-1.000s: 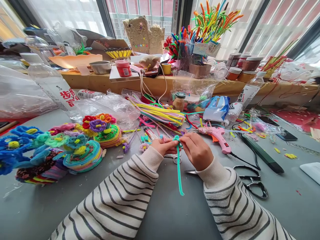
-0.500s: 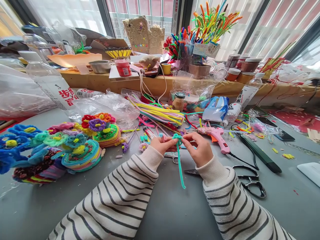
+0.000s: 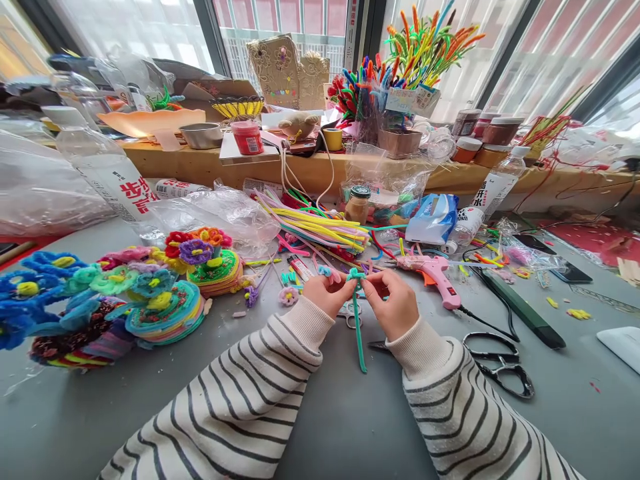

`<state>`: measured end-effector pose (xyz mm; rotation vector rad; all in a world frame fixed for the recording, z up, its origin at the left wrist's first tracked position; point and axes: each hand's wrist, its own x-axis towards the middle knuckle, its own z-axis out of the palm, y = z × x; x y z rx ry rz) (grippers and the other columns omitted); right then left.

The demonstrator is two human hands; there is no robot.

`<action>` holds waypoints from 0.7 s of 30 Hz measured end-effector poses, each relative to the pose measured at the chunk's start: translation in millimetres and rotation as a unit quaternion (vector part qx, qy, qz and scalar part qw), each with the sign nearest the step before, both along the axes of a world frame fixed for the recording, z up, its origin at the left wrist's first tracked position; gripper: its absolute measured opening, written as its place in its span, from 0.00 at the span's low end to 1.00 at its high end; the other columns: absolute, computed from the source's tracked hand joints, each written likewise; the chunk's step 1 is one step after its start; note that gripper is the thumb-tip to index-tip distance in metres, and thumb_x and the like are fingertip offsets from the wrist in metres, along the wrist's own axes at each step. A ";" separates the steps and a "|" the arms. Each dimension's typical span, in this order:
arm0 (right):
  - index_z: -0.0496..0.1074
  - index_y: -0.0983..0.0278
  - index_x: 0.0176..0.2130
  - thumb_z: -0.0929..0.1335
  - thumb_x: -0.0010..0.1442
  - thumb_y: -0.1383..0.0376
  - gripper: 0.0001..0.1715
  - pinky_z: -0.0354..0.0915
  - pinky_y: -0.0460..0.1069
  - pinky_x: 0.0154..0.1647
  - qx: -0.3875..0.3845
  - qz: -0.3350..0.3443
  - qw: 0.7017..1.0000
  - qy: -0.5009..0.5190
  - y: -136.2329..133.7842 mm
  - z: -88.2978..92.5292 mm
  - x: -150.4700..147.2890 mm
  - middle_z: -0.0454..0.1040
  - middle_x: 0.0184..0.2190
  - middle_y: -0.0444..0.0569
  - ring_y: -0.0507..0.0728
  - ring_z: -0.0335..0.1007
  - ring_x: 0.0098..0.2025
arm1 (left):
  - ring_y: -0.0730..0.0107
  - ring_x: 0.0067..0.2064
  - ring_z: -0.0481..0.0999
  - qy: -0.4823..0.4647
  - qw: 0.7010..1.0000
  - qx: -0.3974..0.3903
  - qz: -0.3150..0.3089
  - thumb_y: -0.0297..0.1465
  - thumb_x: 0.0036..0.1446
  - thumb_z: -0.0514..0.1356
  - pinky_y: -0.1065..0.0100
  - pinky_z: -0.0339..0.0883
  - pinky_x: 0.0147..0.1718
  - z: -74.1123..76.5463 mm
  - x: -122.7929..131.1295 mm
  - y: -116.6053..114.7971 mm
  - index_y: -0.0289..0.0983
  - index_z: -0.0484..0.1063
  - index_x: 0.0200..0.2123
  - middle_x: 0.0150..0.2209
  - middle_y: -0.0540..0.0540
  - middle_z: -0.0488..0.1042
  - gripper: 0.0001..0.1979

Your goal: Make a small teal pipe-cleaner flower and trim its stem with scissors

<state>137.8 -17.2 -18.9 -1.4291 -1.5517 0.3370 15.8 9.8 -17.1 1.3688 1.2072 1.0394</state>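
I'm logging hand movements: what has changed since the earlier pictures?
The right hand has rolled thumb-side up; the hanging end of the teal pipe cleaner sits higher. The left hand still pinches it; the pink glue gun and dark-lidded jar stayed put.

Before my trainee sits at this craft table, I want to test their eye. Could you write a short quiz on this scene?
1. What colour is the pipe cleaner hanging between the left hand and right hand? A yellow; B turquoise; C orange.
2. True or false: the black-handled scissors lie nearer the camera than the pink glue gun.
3. Fill in: the blue pipe-cleaner flowers are nearer the ___ hand.
Key: 1 B; 2 true; 3 left.
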 end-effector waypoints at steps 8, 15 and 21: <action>0.64 0.66 0.21 0.63 0.47 0.62 0.09 0.58 0.46 0.20 -0.042 -0.035 0.998 0.006 0.6 -1.4 -2.9 0.64 0.18 0.46 0.50 0.58 0.19 | 0.72 0.25 0.67 0.122 0.987 0.095 0.040 0.32 0.36 0.60 0.69 0.64 0.30 0.5 4.1 -4.7 0.37 0.61 0.15 0.22 0.48 0.70 0.09; 0.67 0.66 0.20 0.61 0.51 0.60 0.15 0.58 0.44 0.20 -0.052 0.024 0.998 0.005 0.4 10.1 11.6 0.67 0.17 0.46 0.50 0.60 0.20 | 0.76 0.20 0.67 -0.064 0.993 -0.101 -0.017 0.33 0.33 0.63 0.71 0.64 0.23 5.2 0.8 1.7 0.33 0.67 0.18 0.15 0.51 0.66 0.10; 0.69 0.66 0.31 0.64 0.49 0.66 0.07 0.61 0.46 0.24 0.146 0.025 0.977 -0.156 0.6 15.3 25.3 0.67 0.27 0.49 0.52 0.61 0.26 | 0.79 0.17 0.68 -0.164 0.956 -0.241 -0.036 0.30 0.30 0.65 0.75 0.64 0.20 16.3 -3.1 5.1 0.32 0.65 0.19 0.14 0.52 0.68 0.12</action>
